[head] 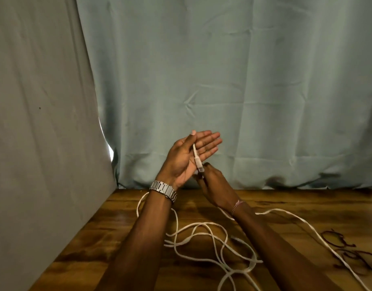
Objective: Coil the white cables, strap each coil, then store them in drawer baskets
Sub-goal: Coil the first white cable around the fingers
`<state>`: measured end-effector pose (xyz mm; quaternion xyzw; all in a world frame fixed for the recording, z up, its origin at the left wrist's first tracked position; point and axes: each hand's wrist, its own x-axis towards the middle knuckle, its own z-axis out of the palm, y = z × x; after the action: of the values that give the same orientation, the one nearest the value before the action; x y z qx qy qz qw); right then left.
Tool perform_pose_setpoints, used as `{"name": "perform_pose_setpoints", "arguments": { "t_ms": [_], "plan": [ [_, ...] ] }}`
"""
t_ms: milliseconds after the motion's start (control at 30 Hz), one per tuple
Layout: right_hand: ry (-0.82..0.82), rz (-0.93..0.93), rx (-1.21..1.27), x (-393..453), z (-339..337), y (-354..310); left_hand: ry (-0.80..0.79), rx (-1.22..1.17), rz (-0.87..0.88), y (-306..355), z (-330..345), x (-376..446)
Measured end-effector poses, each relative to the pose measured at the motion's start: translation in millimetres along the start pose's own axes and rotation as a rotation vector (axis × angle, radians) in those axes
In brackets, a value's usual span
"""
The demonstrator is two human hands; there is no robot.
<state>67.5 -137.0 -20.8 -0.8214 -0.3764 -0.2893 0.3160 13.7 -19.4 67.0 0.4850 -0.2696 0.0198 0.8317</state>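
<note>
**White cable end lying across the open left palm**

White cable [204, 244] is sprawling in loose, uncoiled loops over the wooden surface [109, 223], below and between both forearms, with one long run trailing off toward the right edge. Head view: the left hand [187, 158] is standing raised above the far edge of the surface, palm up and turned toward the right, fingers straight and together. The cable's plug end [198, 160] is lying against that palm, its long axis running roughly along the hand, plug pointing down toward the wrist. The right hand [212, 181] is sitting just beside and below, fingertips closing on the plug or the cable just under it; the exact pinch is hidden. Dark thin ties [340, 244] are lying on the surface to the right, well apart from both hands. Judging from this, the first wrap will be going round the left hand, with the right feeding cable up from below.
</note>
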Motion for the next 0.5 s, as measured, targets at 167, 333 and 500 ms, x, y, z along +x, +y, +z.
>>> {"name": "perform_pose_setpoints", "arguments": {
  "t_ms": [167,333,500],
  "plan": [
    [-0.192,0.036,-0.068,-14,3,-1,0.183,-0.027,0.02,-5,-30,12],
    [-0.23,-0.017,-0.075,-14,-8,-12,0.299,0.028,0.074,-23,-48,16],
    [-0.247,-0.053,-0.199,-16,-20,-17,0.321,0.032,0.062,-32,-61,11]
  ]
}}
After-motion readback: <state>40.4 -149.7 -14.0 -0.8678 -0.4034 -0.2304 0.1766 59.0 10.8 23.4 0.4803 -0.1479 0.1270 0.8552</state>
